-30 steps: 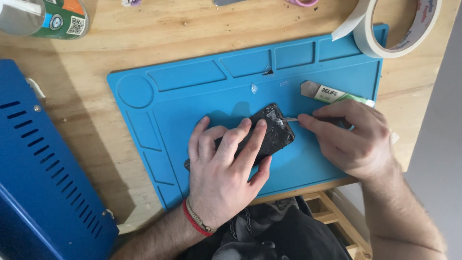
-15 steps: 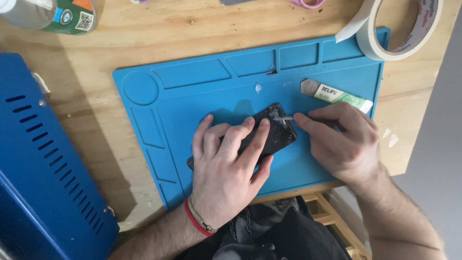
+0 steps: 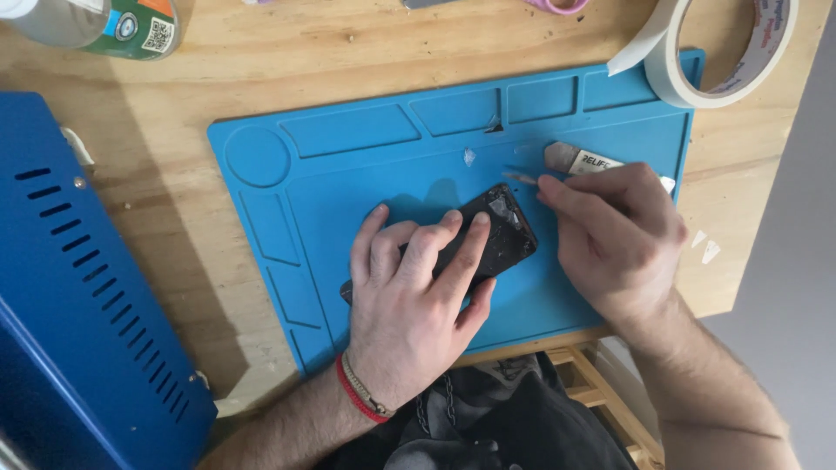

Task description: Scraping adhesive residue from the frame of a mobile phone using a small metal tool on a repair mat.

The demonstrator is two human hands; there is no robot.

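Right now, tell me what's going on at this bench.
A person is working on a dark phone with a cracked corner, lying on a blue work mat. The left hand lies flat on the phone. The right hand holds a thin pointed tool, its tip just above the phone's upper corner. A flat metal pry tool lies on the mat; a roll of tape sits at the mat's corner.

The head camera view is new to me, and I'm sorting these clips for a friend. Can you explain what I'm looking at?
The camera sits on a person's head and looks down at their two bare hands over a wooden table. On it lies a blue repair mat. The left hand presses flat on a dark phone with a cracked surface. The right hand pinches a thin pointed tool just above the phone's corner. Nearby lie a metal pry tool, a roll of tape, a bottle and a blue metal box.
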